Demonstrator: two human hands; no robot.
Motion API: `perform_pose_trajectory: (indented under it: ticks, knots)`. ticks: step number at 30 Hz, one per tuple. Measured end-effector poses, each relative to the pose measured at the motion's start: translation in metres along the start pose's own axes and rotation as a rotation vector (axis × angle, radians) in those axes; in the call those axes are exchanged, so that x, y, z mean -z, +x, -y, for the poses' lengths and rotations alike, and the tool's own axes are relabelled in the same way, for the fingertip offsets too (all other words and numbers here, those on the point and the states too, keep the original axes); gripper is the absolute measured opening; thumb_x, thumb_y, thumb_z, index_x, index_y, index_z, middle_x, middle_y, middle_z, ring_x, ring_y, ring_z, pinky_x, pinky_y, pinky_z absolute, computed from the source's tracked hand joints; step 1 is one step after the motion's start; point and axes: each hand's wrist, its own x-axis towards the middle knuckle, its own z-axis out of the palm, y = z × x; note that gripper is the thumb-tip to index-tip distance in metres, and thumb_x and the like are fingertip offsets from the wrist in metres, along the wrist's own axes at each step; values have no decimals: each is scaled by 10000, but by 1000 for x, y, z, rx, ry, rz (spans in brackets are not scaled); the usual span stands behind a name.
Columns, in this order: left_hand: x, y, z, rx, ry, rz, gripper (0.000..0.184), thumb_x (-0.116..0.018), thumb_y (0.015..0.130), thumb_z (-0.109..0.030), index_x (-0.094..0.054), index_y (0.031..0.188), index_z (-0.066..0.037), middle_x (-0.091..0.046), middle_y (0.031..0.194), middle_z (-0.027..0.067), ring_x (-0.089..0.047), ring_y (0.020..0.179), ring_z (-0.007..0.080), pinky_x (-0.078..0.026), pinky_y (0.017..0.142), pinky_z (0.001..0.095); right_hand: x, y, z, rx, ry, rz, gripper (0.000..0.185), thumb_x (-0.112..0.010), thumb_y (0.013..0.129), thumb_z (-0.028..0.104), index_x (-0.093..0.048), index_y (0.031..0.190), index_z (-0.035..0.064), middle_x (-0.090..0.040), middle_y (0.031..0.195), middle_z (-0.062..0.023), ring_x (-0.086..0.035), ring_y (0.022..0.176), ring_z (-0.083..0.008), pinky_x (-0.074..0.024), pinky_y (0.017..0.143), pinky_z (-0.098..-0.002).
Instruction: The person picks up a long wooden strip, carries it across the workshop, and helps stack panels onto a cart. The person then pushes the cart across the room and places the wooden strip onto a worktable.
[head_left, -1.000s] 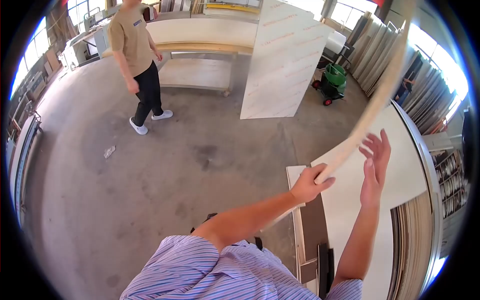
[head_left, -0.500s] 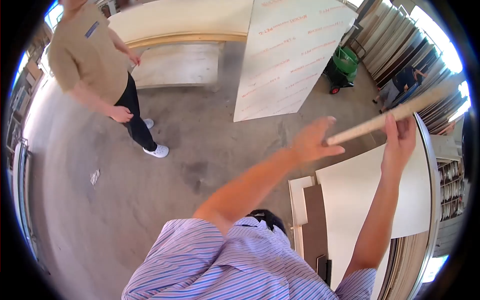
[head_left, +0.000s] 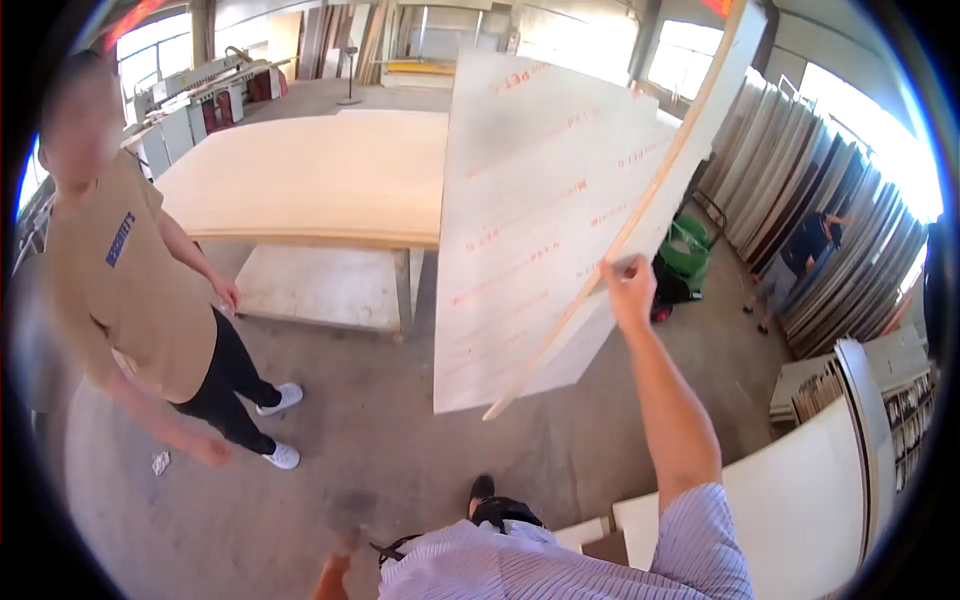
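Head view shows the person's right hand [head_left: 632,290] raised near the middle of the scene, holding a long, narrow-edged board [head_left: 660,185]. The fingers [head_left: 607,275] of that hand are bent in to a narrow grip on the board's pale edge, partway along its length. From this grip the board runs up and to the far right, and down and to the left, where its lower end comes close to the floor [head_left: 370,400]; whether it touches cannot be told. The left hand [head_left: 336,562] is low at the near left, blurred and well apart from the board; how its fingers stand cannot be told.

On the far side of the board, a large white sheet with red print [head_left: 520,240] stands upright, partly covered by it in this view. Left of the sheet, pale panels [head_left: 310,180] lie on a bench [head_left: 320,290]. A co-worker in a tan shirt [head_left: 140,270] stands at the left, facing toward the sheet. A green cart [head_left: 685,245] sits to the right of the board, near the sheet.
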Motion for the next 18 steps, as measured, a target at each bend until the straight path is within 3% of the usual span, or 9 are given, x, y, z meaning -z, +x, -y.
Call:
perform_pose_trajectory:
  ticks: [1,3,11,18]
  knots:
    - [16,-23,-10,138,-150,51,468,-507,860,-264,-468,1279,-61,-529,1237,201,-483,1177,329,-396,965,439,-21,22,-29,-48,-47,63,510,-771,681,366,-549,946,-8,-574,852,-155,-547,797,-300,-448,728,-392]
    - [62,-33,-46,192,-291,9,455,-507,860,-267,-473,1263,-58,-534,1218,200,-490,1152,331,-401,946,440,-55,48,-72,-51,-56,42,523,-762,689,364,-518,947,-19,-561,902,-173,-536,819,-319,-442,742,-403]
    - [262,6,-222,-49,-526,-280,411,-507,861,-277,-493,1199,-44,-552,1143,196,-517,1053,340,-420,870,443,-138,129,-128,-157,-34,162,510,-755,702,314,-488,994,-8,-562,983,-172,-552,930,-348,-450,796,-423]
    - [338,29,-270,-101,-564,-329,379,-508,862,-286,-511,1143,-32,-568,1077,193,-541,967,348,-437,803,447,-174,167,-155,-189,-10,167,507,-748,709,310,-483,1011,1,-566,981,-178,-555,937,-350,-453,796,-422]
